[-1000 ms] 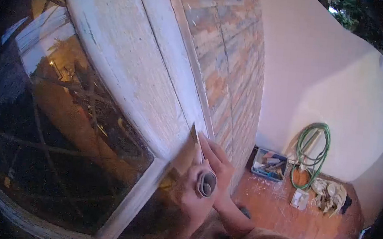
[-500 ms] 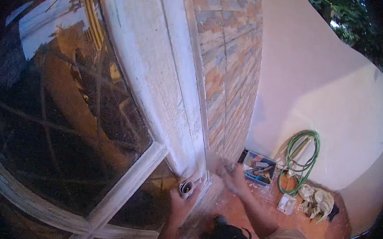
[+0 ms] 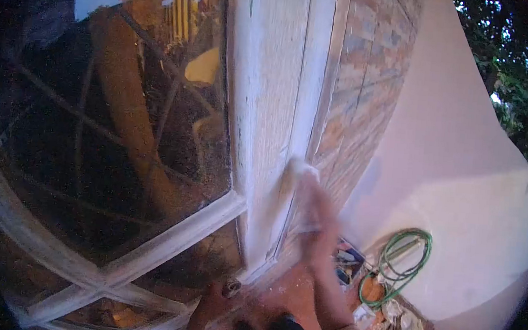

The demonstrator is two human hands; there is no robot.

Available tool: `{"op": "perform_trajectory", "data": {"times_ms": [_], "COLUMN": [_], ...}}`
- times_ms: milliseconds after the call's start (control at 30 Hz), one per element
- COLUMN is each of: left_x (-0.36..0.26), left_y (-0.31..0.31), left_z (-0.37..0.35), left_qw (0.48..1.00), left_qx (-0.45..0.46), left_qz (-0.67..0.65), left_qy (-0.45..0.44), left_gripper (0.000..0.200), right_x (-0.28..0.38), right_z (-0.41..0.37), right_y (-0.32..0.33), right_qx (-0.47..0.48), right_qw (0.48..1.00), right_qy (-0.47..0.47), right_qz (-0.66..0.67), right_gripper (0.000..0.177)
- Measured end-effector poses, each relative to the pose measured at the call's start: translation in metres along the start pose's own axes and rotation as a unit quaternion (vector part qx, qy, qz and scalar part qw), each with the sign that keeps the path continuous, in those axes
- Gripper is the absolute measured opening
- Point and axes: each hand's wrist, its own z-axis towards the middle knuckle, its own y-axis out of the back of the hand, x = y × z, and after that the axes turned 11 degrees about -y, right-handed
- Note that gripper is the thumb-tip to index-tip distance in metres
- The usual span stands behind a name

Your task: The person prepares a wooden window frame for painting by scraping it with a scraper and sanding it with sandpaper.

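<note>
My right hand, smeared by motion, presses a whitish cloth-like piece against the outer edge of the white-washed wooden frame. Lower down, my left hand is closed round a small round hollow thing with a pale rim and a dark inside. It is near the bottom corner of the frame, in front of the glazed panel. What that round thing is exactly, I cannot tell. Worn whitish bars cross the dark glass to the left.
A brick-patterned wall adjoins the frame, and a pale wall stands farther right. By its foot are a coiled green hose, a tool box, a small white container and a crumpled cloth on the reddish floor.
My right hand has moved up along the frame with the whitish piece. My left hand, still on the round thing, is lower and farther left. The view has shifted.
</note>
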Motion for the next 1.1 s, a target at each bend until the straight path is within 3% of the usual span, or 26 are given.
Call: {"op": "perform_trajectory", "data": {"times_ms": [33,67,100,133,167,200,233,267,300,333,367,400,433,467,567,633,667,733,767,833,867,900,967,1100], "left_x": [-0.008,0.000,0.021,0.044,0.074,0.105,0.107,0.109,0.091,0.075,0.063,0.049,0.039,0.035,0.012,-0.022,-0.031,-0.047,-0.063,-0.103,-0.114,-0.112,-0.105,-0.134], "left_y": [0.004,0.003,-0.006,-0.019,-0.035,-0.053,-0.061,-0.066,-0.066,-0.068,-0.079,-0.093,-0.106,-0.113,-0.122,-0.125,-0.126,-0.126,-0.126,-0.129,-0.131,-0.132,-0.132,-0.123], "left_z": [-0.004,-0.007,-0.008,-0.008,-0.006,-0.002,-0.002,-0.001,0.001,0.000,-0.004,-0.010,-0.009,-0.003,0.028,0.043,0.048,0.054,0.054,0.052,0.052,0.050,0.043,0.039], "left_qw": [0.995,0.995,0.997,0.996,0.996,0.984,0.964,0.965,0.978,0.978,0.979,0.995,0.998,0.997,0.993,0.974,0.973,0.876,0.876,0.837,0.828,0.826,0.843,0.804], "left_qx": [0.049,0.039,0.024,0.009,-0.003,0.005,0.017,0.013,0.101,0.187,0.183,0.083,-0.019,-0.024,-0.035,-0.170,-0.179,-0.293,-0.299,-0.387,-0.454,-0.457,-0.480,-0.516], "left_qz": [0.072,0.079,0.075,0.069,0.069,0.156,0.241,0.242,0.165,0.084,0.081,0.061,0.040,0.036,-0.020,-0.137,-0.134,-0.376,-0.372,-0.385,-0.328,-0.328,-0.224,-0.281], "left_qy": [0.051,0.051,-0.005,-0.062,-0.061,-0.087,-0.109,-0.101,-0.074,-0.047,-0.039,0.007,0.052,0.064,0.107,0.057,0.063,0.071,0.074,-0.045,-0.025,-0.029,-0.092,-0.085], "left_gripper": [0.037,0.037,0.039,0.040,0.040,0.039,0.038,0.038,0.037,0.037,0.037,0.038,0.040,0.040,0.041,0.038,0.038,0.031,0.031,0.026,0.024,0.024,0.031,0.021], "right_x": [0.002,-0.005,-0.015,-0.024,-0.034,-0.041,-0.049,-0.059,-0.091,-0.138,-0.168,-0.168,-0.161,-0.153,-0.138,-0.128,-0.124,-0.113,-0.109,-0.108,-0.107,-0.102,-0.091,-0.093], "right_z": [-0.005,-0.022,-0.042,-0.058,-0.070,-0.073,-0.076,-0.081,-0.090,-0.098,-0.101,-0.100,-0.095,-0.091,-0.062,-0.045,-0.039,-0.028,-0.026,-0.024,-0.022,-0.016,-0.005,0.002], "right_y": [-0.020,-0.029,-0.035,-0.036,-0.034,-0.031,-0.027,-0.020,-0.027,-0.047,-0.055,-0.041,-0.020,0.000,0.036,0.042,0.039,0.028,0.024,0.021,0.020,0.024,0.039,0.044], "right_qx": [-0.045,0.006,0.059,0.103,0.150,0.155,0.221,0.286,0.294,0.320,0.344,0.354,0.290,0.219,0.212,0.219,0.214,0.197,0.170,0.199,0.221,0.226,0.325,0.388], "right_qw": [0.984,0.992,0.991,0.986,0.980,0.978,0.971,0.954,0.951,0.927,0.892,0.887,0.859,0.801,0.771,0.746,0.720,0.684,0.651,0.635,0.622,0.622,0.585,0.640], "right_qy": [0.143,0.127,0.115,0.112,0.105,0.112,0.041,-0.033,-0.032,-0.065,-0.099,-0.102,-0.265,-0.423,-0.449,-0.434,-0.421,-0.439,-0.452,-0.437,-0.418,-0.415,-0.383,-0.324], "right_qz": [-0.097,-0.026,0.043,0.063,0.082,0.088,0.088,0.086,0.089,0.184,0.276,0.278,0.328,0.362,0.399,0.456,0.509,0.549,0.585,0.605,0.624,0.625,0.636,0.579], "right_gripper": [0.069,0.071,0.073,0.064,0.054,0.054,0.050,0.046,0.046,0.042,0.039,0.039,0.036,0.034,0.032,0.031,0.031,0.031,0.032,0.033,0.035,0.035,0.033,0.032]}}
